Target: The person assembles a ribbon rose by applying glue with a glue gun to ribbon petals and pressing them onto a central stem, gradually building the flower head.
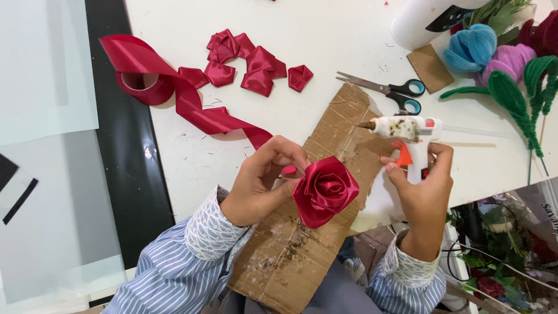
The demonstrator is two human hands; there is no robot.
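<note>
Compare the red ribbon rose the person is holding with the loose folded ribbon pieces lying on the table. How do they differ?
The ribbon rose is one full spiral bloom; the folded ribbon pieces are small, flat, separate petals. The rose is held up in the left hand over the cardboard sheet; the pieces lie scattered on the white table, untouched. Both are shiny red satin.

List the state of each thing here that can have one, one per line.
Ribbon rose: rolled up, held in left hand.
Glue gun: held in right hand, finger on trigger, nozzle clear of the rose.
Scissors: closed, lying on the table.
Ribbon spool: partly unwound.
Folded ribbon petals: loose on the table.
</note>
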